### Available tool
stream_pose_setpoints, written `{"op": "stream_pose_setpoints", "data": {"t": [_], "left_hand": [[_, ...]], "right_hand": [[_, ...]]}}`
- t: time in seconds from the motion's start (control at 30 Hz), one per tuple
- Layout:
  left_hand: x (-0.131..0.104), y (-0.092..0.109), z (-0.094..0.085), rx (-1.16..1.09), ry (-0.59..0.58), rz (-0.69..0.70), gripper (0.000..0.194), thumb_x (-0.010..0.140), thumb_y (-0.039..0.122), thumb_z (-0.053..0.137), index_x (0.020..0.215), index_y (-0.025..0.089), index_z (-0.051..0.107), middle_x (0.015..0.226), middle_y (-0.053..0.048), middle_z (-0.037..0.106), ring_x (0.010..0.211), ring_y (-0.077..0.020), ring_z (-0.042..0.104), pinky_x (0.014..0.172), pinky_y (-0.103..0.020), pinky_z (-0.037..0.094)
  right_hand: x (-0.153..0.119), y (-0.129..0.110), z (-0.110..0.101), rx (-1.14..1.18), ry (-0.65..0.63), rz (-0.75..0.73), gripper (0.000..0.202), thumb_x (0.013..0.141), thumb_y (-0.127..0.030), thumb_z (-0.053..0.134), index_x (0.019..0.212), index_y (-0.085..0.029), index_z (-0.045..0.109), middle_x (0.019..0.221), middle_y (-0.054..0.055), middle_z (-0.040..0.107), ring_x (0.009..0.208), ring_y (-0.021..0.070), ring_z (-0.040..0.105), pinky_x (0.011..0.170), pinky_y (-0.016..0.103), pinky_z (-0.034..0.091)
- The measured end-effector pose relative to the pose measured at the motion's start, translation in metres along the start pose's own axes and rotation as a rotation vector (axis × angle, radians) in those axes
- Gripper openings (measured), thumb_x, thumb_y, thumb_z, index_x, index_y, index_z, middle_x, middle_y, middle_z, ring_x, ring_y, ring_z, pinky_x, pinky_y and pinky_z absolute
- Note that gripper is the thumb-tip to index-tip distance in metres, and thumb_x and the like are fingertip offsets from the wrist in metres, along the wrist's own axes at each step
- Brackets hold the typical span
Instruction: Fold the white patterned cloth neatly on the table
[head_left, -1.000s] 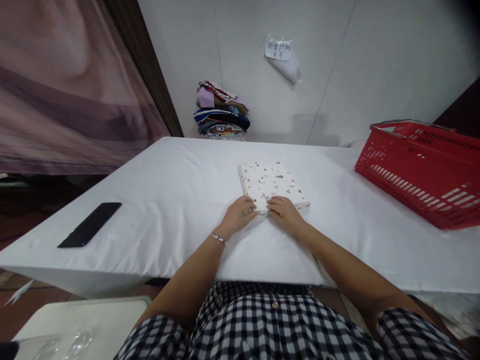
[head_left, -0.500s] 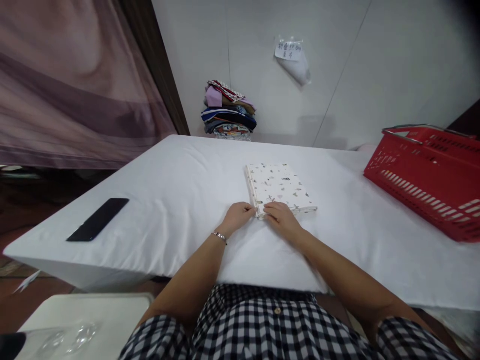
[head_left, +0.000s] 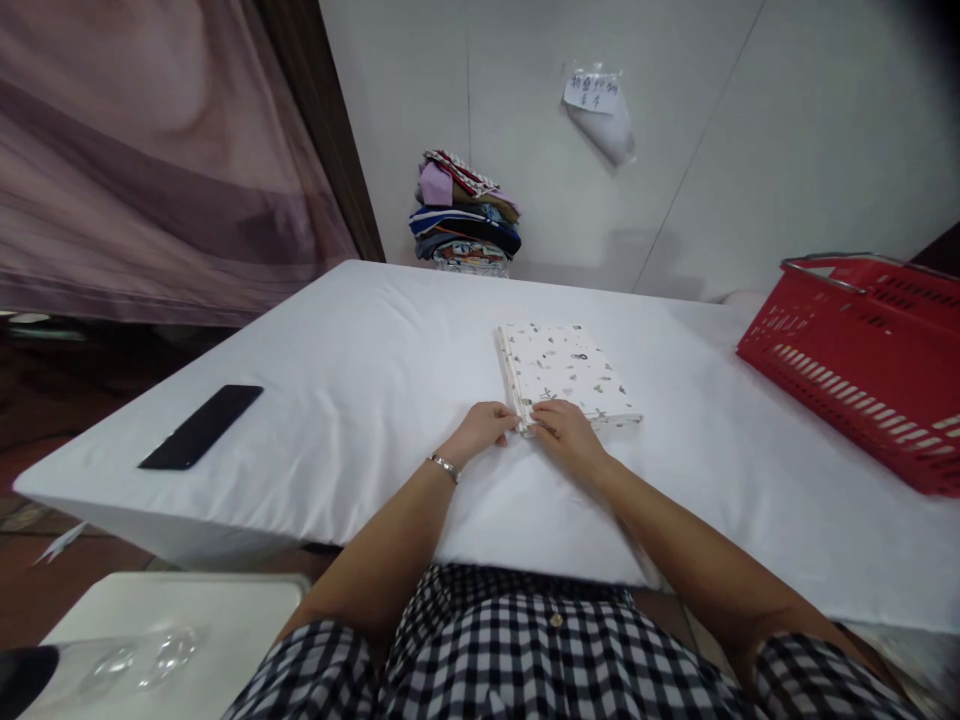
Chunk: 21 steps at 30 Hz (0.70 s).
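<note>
A folded white cloth (head_left: pixel 566 365) with small grey and tan prints lies flat on the white-covered table (head_left: pixel 360 370), in front of my body. Its near left corner is between my two hands. My left hand (head_left: pixel 484 427), with a bracelet at the wrist, pinches the edge at that corner. From the right, my right hand (head_left: pixel 564 425) grips the near edge close beside it, fingers bent over the cloth. The fingertips of both hands nearly meet.
A black phone-like slab (head_left: pixel 202 427) lies at the left. On the right stands a red basket (head_left: pixel 847 350). Folded fabrics (head_left: pixel 465 215) are stacked beyond the far edge, below a wall note (head_left: pixel 592 92). A white stool (head_left: pixel 187 640) is at the lower left.
The view has shifted slightly. My left fingertips have moved a little at the cloth's corner; both hands remain on the cloth, which lies in the same place.
</note>
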<state>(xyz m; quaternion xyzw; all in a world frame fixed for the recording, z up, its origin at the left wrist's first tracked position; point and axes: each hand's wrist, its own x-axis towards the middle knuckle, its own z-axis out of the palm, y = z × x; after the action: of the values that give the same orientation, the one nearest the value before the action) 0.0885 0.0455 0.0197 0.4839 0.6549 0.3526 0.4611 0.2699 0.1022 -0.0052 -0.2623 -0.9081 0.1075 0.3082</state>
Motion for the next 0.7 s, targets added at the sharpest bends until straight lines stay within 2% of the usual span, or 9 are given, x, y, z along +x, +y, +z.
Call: {"op": "stream_pose_setpoints", "data": {"t": [0.23,0.33,0.53,0.7], "left_hand": [[-0.0021,0.0027,0.0014,-0.029,0.01,-0.036,0.014,0.073,0.028,0.063,0.069,0.015,0.059,0.044,0.004,0.051,0.042,-0.0069,0.047,0.042,-0.018,0.033],[-0.002,0.0029,0.0016,-0.044,-0.002,-0.033,0.015,0.073,0.028,0.063,0.069,0.015,0.058,0.046,0.004,0.052,0.043,-0.0063,0.047,0.042,-0.017,0.034],[0.0007,0.0004,0.0033,-0.109,-0.002,-0.034,0.013,0.074,0.024,0.062,0.067,0.015,0.057,0.051,0.003,0.055,0.044,-0.0065,0.049,0.041,-0.018,0.036],[0.0026,-0.0032,0.0037,-0.171,-0.006,-0.048,0.013,0.074,0.023,0.062,0.066,0.015,0.056,0.054,0.002,0.057,0.045,-0.0066,0.049,0.043,-0.019,0.037]], "right_hand": [[-0.0004,-0.0018,-0.0018,-0.006,-0.018,-0.003,0.02,0.086,-0.035,0.056,0.097,-0.023,0.067,0.105,0.008,0.066,0.098,0.0232,0.058,0.086,0.041,0.045],[0.0016,-0.0027,-0.0025,0.022,-0.01,0.02,0.018,0.088,-0.031,0.052,0.092,-0.024,0.068,0.1,0.006,0.067,0.094,0.0213,0.06,0.084,0.039,0.045],[0.0042,-0.0061,0.0001,0.146,0.093,0.099,0.022,0.091,-0.032,0.047,0.089,-0.025,0.068,0.091,0.004,0.069,0.087,0.0197,0.061,0.079,0.035,0.048],[-0.0014,-0.008,0.0002,0.028,0.016,-0.004,0.02,0.09,-0.033,0.049,0.096,-0.024,0.066,0.102,0.006,0.066,0.095,0.0217,0.058,0.087,0.039,0.043]]}}
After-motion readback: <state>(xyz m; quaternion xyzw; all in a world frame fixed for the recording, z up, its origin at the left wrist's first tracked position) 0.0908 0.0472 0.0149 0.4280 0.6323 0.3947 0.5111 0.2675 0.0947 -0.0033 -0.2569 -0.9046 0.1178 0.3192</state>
